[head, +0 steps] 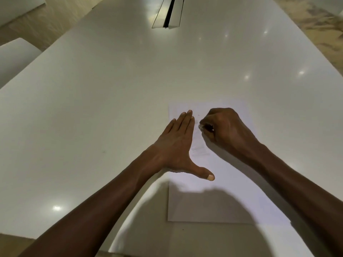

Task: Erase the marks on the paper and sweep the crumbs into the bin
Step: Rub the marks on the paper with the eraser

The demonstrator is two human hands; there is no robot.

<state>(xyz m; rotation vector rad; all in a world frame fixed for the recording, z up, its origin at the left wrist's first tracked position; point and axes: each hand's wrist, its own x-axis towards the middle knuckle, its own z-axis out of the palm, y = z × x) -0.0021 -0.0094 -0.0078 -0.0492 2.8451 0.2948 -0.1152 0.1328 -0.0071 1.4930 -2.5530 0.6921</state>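
Observation:
A white sheet of paper (213, 197) lies on the white table, right of centre. My left hand (178, 145) lies flat on the sheet's left edge, fingers straight and together, thumb spread out over the paper. My right hand (224, 128) is curled into a fist on the upper part of the sheet and pinches a small whitish eraser (202, 127) against the paper. Faint grey marks (199, 147) show on the paper between the two hands. No bin is in view.
The glossy white table (111, 99) stretches far ahead and to the left. A long slot with raised flaps (168, 13) is set into its far middle. White chair parts (14, 58) stand beyond the left edge. Patterned floor (315, 21) lies past the right edge.

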